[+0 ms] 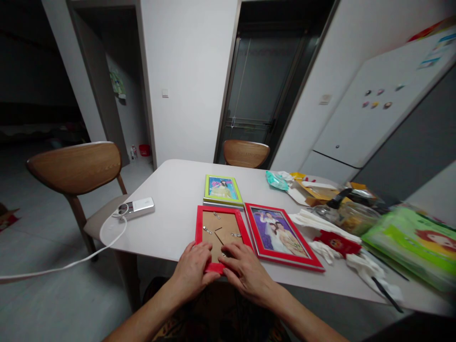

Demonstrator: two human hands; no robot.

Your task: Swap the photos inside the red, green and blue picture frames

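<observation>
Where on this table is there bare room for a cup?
Bare tabletop lies between the white device and the face-down red frame, and behind the green frame. The right end is crowded with gloves and packets.

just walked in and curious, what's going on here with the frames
A person is at a white table with a red frame lying face down at its near edge, brown backing board up. The left hand and right hand rest on its near end. A second red frame and a green frame lie face up close by.

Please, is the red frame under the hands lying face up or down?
Face down: the red frame shows its brown backing board and metal clips.
</observation>
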